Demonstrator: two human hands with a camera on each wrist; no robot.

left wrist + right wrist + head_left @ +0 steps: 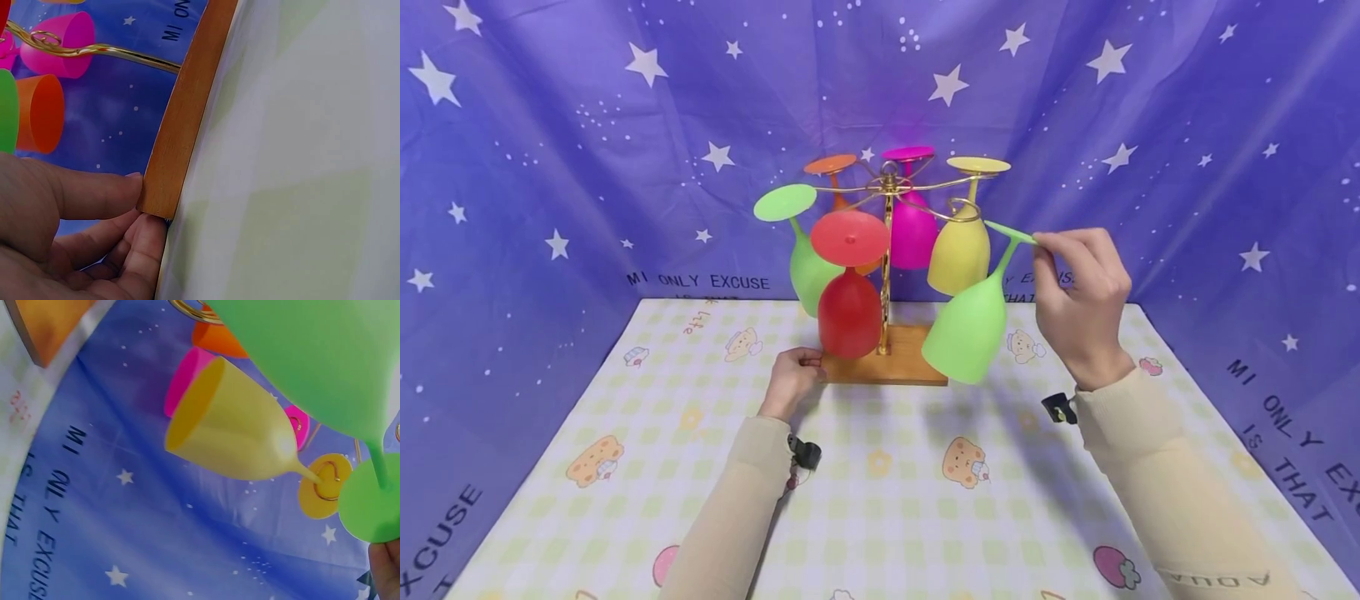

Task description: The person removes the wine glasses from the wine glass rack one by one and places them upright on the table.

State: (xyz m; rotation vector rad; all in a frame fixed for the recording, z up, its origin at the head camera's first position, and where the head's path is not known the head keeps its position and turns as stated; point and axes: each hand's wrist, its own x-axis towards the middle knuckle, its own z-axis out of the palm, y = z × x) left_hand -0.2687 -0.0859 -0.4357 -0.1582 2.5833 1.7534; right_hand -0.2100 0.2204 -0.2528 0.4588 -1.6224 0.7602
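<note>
My right hand (pixel 1086 296) pinches the round foot of a light green plastic wine glass (pixel 972 329) between thumb and fingertips. The glass hangs tilted, bowl down, at the right front of a glass rack, its foot close to the rack's gold loop (pixel 964 210). My left hand (pixel 792 382) grips the left end of the rack's wooden base (pixel 917 371), and the left wrist view shows the thumb at the base's corner (pixel 159 200) with fingers curled beneath. A red wine glass (pixel 850 321) hangs upside down just above that hand.
Around the gold post (pixel 887 275) hang more upside-down glasses: another green one (pixel 811 271), an orange one (pixel 831 163), a magenta one (pixel 913 233) and a yellow one (pixel 958 254). Under the rack lies a checked tablecloth (pixel 880 517). A starry blue curtain (pixel 820 75) stands behind.
</note>
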